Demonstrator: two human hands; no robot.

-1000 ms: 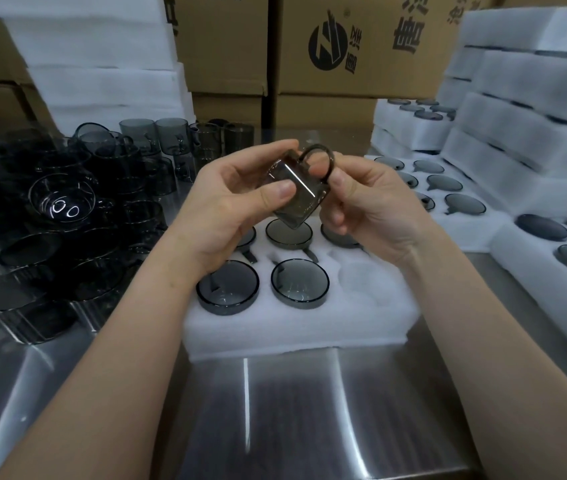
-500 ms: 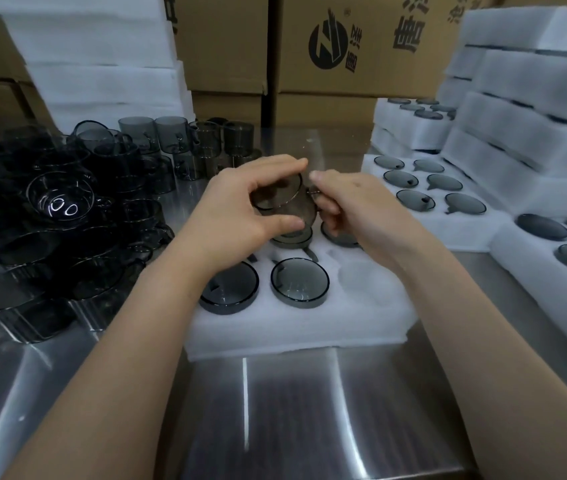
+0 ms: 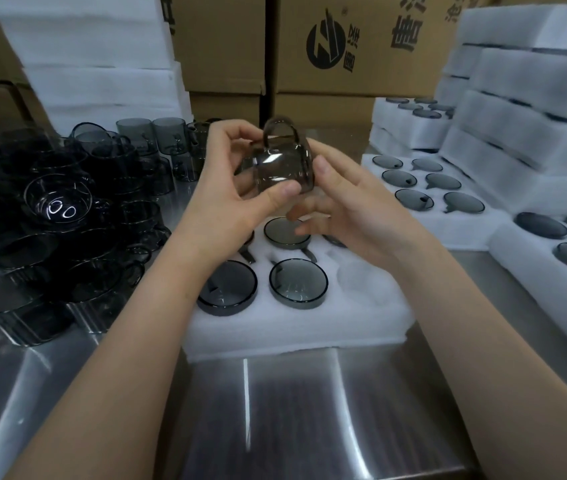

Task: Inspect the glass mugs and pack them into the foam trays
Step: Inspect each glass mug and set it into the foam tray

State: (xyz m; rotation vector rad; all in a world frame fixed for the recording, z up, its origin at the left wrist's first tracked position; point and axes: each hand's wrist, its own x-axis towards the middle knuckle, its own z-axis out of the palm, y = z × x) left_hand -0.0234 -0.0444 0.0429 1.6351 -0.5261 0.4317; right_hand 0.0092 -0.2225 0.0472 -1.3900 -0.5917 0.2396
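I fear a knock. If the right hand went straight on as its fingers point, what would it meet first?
Most likely the glass mug that the left hand grips; the right hand points leftward at it. Depth is unclear: perhaps the left palm.

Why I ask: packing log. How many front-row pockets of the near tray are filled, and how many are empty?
Filled pockets: 2, left mug and middle mug
Empty pocket: 1
Total in near tray front row: 3
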